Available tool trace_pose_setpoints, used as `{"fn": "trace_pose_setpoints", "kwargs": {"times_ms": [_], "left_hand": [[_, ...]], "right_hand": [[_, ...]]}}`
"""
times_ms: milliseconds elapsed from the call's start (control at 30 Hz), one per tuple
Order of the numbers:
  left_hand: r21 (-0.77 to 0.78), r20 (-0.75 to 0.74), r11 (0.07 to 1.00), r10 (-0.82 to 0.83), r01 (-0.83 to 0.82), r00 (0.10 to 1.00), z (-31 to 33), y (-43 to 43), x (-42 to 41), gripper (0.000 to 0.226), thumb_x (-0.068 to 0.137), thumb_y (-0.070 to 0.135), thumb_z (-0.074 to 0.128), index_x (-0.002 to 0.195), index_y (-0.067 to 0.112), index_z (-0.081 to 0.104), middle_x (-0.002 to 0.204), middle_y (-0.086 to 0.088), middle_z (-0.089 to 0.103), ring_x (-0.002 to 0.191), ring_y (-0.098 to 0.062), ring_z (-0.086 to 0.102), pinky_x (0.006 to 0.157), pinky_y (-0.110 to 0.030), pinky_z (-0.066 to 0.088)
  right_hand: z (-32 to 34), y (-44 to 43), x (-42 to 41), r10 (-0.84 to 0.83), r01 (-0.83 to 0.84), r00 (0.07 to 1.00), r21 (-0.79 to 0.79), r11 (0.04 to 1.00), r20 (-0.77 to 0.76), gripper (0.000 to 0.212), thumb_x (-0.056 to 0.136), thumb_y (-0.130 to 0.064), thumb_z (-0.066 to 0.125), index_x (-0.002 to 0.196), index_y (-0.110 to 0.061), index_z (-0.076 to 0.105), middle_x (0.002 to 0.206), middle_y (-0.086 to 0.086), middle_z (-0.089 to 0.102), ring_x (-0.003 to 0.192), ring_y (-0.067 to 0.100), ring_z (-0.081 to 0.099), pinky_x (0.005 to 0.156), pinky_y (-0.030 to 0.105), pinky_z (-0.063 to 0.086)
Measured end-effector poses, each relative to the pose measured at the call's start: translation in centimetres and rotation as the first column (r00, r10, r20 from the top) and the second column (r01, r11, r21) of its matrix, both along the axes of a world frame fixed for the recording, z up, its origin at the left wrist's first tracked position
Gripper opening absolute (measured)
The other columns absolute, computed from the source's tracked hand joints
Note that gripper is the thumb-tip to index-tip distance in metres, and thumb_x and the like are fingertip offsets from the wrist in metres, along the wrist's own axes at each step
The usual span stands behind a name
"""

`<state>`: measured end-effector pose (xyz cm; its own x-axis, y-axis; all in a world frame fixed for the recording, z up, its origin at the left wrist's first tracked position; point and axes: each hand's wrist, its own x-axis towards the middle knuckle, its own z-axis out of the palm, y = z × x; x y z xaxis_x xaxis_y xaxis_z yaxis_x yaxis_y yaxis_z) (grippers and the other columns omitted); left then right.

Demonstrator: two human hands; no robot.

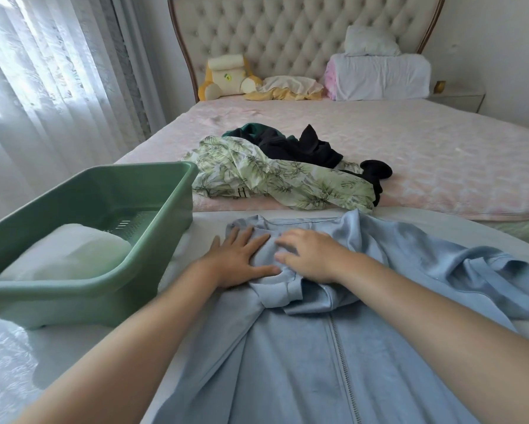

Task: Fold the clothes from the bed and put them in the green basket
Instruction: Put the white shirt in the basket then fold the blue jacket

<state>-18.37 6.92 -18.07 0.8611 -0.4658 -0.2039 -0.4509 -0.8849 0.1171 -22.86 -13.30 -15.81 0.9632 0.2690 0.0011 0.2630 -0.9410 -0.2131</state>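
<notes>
A light blue zip jacket (333,347) lies spread on the white sheet at the foot of the bed, one sleeve folded across its chest. My left hand (238,261) presses flat on the folded sleeve, fingers straight. My right hand (309,255) rests on the jacket just beside it, fingers loosely bent and blurred. The green basket (153,240) stands to the left on the bed with a folded white cloth (70,252) inside. Farther up the bed lies a heap of unfolded clothes: a leaf-print garment (275,179) and dark garments (303,146).
The pink bedspread (440,154) stretches to a tufted headboard (287,35). Pillows and a folded white blanket (379,75) sit at the head, with a yellow cushion (226,75). White curtains (43,71) hang along the left side.
</notes>
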Motion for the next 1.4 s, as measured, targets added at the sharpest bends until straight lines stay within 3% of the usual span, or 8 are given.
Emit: {"fn": "trace_pose_setpoints", "kwargs": {"times_ms": [133,300,467,633,833,1000,1133,1400], "left_hand": [[0.073,-0.054,0.990,0.121,-0.117,0.991,0.8,1.3,0.4,0.100,0.080,0.089,0.028,0.158,0.036,-0.005,0.165,0.001,-0.017,0.152,-0.024,-0.013,0.120,-0.057,-0.005],[0.018,0.265,0.999,0.025,-0.031,0.964,0.0,0.0,-0.4,0.088,0.087,0.076,0.008,0.159,0.026,0.008,0.167,-0.001,-0.002,0.153,-0.018,-0.003,0.121,-0.050,0.004],[0.010,0.055,0.990,0.139,-0.140,0.989,0.0,0.5,0.0,0.082,0.093,0.073,0.022,0.159,0.028,0.004,0.167,0.003,-0.003,0.153,-0.016,-0.006,0.121,-0.050,0.004],[0.030,0.200,0.989,0.136,-0.145,0.970,2.2,-1.5,-1.0,0.080,0.093,0.069,0.032,0.156,0.020,0.022,0.164,-0.003,0.018,0.150,-0.024,0.012,0.119,-0.047,0.015],[-0.111,0.376,0.980,-0.113,0.165,0.920,5.3,-8.8,-5.6,0.055,0.100,0.047,0.042,0.150,0.026,0.035,0.153,0.003,0.039,0.140,-0.024,0.032,0.112,-0.043,0.029],[-0.312,0.291,0.916,-0.161,0.252,0.943,5.8,-16.9,-7.9,0.042,0.098,0.025,0.047,0.140,0.023,0.049,0.139,-0.001,0.052,0.128,-0.024,0.046,0.101,-0.039,0.041],[-0.354,0.225,0.890,-0.218,0.288,0.950,5.1,-22.6,-9.6,0.040,0.099,0.020,0.046,0.138,0.025,0.052,0.139,0.004,0.053,0.128,-0.017,0.047,0.098,-0.030,0.041],[-0.148,-0.009,0.917,-0.376,0.371,0.927,2.4,-27.9,-11.9,0.059,0.095,0.049,0.051,0.150,0.034,0.034,0.150,0.000,0.037,0.140,-0.027,0.030,0.112,-0.048,0.030]], "right_hand": [[-1.6,-0.4,-0.3,-0.056,0.018,0.984,-0.218,0.976,-0.168,0.070,0.099,-0.068,0.023,0.158,-0.042,-0.003,0.169,-0.002,-0.010,0.155,0.018,-0.006,0.122,0.053,0.001],[-1.3,-0.5,-0.3,0.000,-0.006,0.998,-0.099,0.995,-0.061,0.072,0.100,-0.063,0.032,0.160,-0.037,0.004,0.168,0.000,-0.015,0.153,0.016,-0.017,0.122,0.049,-0.011],[-1.7,-1.4,-1.0,0.014,-0.036,0.985,-0.125,0.992,-0.170,0.083,0.095,-0.074,0.030,0.159,-0.038,-0.008,0.167,-0.004,-0.018,0.153,0.014,-0.018,0.123,0.051,-0.009],[0.1,-3.6,-1.9,-0.009,0.007,0.998,-0.032,0.999,-0.057,0.075,0.100,-0.065,0.032,0.161,-0.032,0.004,0.169,-0.003,0.000,0.155,0.015,0.000,0.125,0.047,0.003],[2.1,-9.3,-5.6,-0.137,0.134,0.990,0.066,0.989,0.034,0.060,0.101,-0.040,0.049,0.156,-0.024,0.030,0.162,0.001,0.031,0.147,0.023,0.030,0.118,0.041,0.025],[2.4,-15.5,-9.0,-0.257,0.244,0.958,0.106,0.964,0.126,0.029,0.094,-0.011,0.048,0.118,-0.021,0.061,0.130,0.004,0.056,0.122,0.027,0.051,0.100,0.038,0.042],[2.0,-20.4,-11.5,-0.398,0.376,0.909,0.170,0.911,0.124,0.027,0.084,-0.002,0.048,0.078,-0.028,0.054,0.101,0.001,0.057,0.099,0.028,0.056,0.081,0.037,0.046],[-0.3,-26.0,-13.7,-0.567,0.549,0.822,0.187,0.814,0.052,0.018,0.088,-0.033,0.062,0.099,-0.020,0.056,0.109,0.002,0.055,0.103,0.026,0.056,0.084,0.036,0.045]]}}
